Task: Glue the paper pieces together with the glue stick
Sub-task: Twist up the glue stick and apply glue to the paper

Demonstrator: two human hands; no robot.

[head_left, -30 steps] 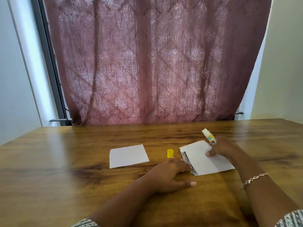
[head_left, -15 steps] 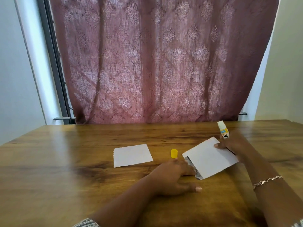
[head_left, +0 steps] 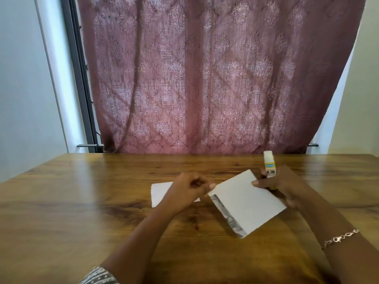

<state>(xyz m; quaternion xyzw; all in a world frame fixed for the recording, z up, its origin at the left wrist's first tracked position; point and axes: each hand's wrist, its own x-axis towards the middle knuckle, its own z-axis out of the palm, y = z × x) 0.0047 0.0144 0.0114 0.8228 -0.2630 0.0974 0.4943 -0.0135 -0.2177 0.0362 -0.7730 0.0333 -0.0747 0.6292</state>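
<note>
A white paper sheet lies on top of a printed grey sheet, whose strip shows along the lower left edge. My left hand is curled, and its fingertips pinch the top left corner of this pair. My right hand grips the uncapped glue stick upright, and its thumb presses on the pair's upper right edge. A second white paper lies flat on the table, partly hidden behind my left hand. The yellow cap is out of sight.
The wooden table stretches wide to the left and toward me. A patterned maroon curtain hangs behind the table's far edge. A bracelet circles my right wrist.
My left hand lifted off the table and closed on the corner of the paper pair. The pair has turned and come toward me. The yellow cap is now hidden behind my left hand.
</note>
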